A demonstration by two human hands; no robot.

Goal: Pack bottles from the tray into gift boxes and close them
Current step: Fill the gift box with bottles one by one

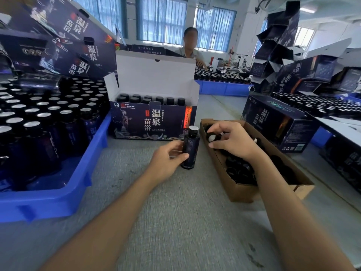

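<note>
On the grey woven tabletop (175, 222), the left hand (168, 159) has its fingers curled round an upright bottle (191, 148), just before the open gift box (152, 122). The right hand (232, 140) pinches a cap (212, 137) in the cardboard box (244, 194) to the right. A blue tray (58, 200) of bottles sits at the left edge. Blue-curtained windows (162, 18) are behind.

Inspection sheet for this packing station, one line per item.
Surface: grey table.
Job's things: blue tray of bottles at left; open gift box holding bottles; one bottle upright before it.
Clutter: cardboard tray of black caps; closed gift box at right.
Hands: left hand grips the bottle; right hand pinches a cap in the cardboard tray.
Cables: nothing seen.
Surroundings: stacked boxes, another person across the table, curtained windows.
</note>
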